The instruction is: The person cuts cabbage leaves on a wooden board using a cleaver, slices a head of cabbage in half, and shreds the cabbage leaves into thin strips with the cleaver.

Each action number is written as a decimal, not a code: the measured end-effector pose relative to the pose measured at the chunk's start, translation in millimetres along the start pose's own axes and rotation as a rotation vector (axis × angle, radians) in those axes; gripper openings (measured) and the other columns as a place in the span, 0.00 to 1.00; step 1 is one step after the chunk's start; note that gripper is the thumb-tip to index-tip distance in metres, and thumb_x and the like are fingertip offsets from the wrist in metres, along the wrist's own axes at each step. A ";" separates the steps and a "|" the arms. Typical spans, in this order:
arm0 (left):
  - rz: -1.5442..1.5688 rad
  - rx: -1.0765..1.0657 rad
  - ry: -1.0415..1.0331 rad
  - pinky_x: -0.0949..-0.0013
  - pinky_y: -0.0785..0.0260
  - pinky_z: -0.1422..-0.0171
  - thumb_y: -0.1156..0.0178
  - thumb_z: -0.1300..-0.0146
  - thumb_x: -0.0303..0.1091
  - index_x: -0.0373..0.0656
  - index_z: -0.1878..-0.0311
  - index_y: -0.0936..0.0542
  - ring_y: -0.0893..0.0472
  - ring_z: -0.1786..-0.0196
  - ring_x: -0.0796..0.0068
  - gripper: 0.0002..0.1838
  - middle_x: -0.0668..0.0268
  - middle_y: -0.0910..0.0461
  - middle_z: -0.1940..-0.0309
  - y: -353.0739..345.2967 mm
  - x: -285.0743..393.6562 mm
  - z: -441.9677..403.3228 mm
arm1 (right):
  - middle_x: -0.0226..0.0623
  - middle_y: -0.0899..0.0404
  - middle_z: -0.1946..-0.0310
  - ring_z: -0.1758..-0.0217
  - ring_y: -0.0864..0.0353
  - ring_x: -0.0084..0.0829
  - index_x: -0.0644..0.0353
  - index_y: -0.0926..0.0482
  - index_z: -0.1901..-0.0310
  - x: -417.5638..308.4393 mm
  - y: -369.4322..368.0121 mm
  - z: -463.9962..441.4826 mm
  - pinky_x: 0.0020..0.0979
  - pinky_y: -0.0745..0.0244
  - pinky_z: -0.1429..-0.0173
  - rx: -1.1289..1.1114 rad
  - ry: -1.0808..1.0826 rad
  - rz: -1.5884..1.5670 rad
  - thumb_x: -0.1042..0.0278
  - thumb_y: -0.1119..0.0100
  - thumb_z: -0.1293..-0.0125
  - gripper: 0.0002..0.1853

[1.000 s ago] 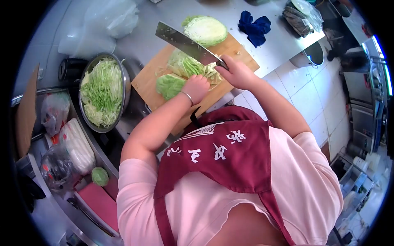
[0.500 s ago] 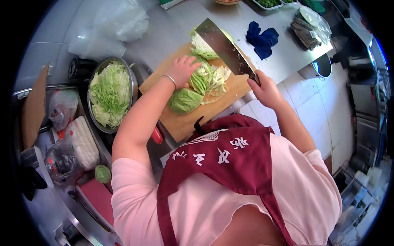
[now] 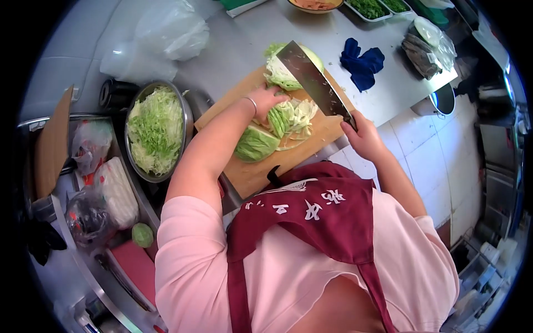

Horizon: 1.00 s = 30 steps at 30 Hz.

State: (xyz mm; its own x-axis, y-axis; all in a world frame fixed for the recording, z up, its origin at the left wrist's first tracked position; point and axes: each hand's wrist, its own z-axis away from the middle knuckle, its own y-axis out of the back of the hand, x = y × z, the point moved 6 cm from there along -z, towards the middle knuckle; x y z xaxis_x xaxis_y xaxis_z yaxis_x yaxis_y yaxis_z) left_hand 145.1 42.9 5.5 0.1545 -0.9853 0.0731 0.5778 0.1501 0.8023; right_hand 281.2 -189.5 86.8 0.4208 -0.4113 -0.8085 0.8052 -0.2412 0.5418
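My right hand (image 3: 365, 137) is closed around the handle of a broad cleaver (image 3: 311, 77), its blade slanting over the far right of a wooden cutting board (image 3: 250, 176). My left hand (image 3: 267, 103), with a bracelet at the wrist, has its fingers curled against a cut piece of green cabbage (image 3: 280, 120); the fingertips are partly hidden. Loose cut cabbage leaves (image 3: 301, 117) lie to the right of that piece. Nearer my body rests a cabbage chunk (image 3: 257, 143). Beyond my left hand, another cabbage portion (image 3: 282, 72) sits partly behind the blade.
Shredded cabbage fills a metal bowl (image 3: 186, 105) left of the board. A dark blue cloth (image 3: 361, 62) lies on the steel counter (image 3: 244, 41). Farther back are trays of chopped greens (image 3: 367, 8) and a bowl (image 3: 315, 6). Bagged goods (image 3: 115, 191) stand at the left.
My left hand has shifted slightly right onto the cut cabbage, its fingers more curled. The cleaver stays in my right hand. The whole view has shifted a little.
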 end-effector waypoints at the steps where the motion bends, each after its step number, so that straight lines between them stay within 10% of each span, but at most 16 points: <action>1: -0.001 0.000 0.005 0.47 0.38 0.33 0.21 0.68 0.43 0.70 0.29 0.40 0.36 0.34 0.43 0.57 0.58 0.44 0.29 -3.3 -2.2 0.1 | 0.50 0.23 0.70 0.65 0.23 0.48 0.64 0.29 0.54 1.8 0.2 -0.2 0.41 0.29 0.60 0.004 -0.020 -0.008 0.59 0.45 0.32 0.15; 30: 0.365 0.625 -0.066 0.57 0.35 0.36 0.32 0.51 0.34 0.53 0.45 0.25 0.30 0.44 0.52 0.27 0.60 0.31 0.44 25.1 -8.3 72.6 | 0.54 0.23 0.73 0.67 0.23 0.54 0.64 0.30 0.59 -4.6 -16.3 -14.5 0.44 0.30 0.62 0.014 -0.038 0.090 0.60 0.44 0.33 0.14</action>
State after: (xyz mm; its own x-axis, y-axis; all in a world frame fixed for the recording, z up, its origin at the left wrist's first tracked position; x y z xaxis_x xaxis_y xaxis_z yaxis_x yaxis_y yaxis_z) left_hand 100.1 48.9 68.1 0.1900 -0.8870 0.4208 -0.0708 0.4151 0.9070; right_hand 272.2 -171.0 78.3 0.4746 -0.4649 -0.7474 0.7590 -0.2139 0.6150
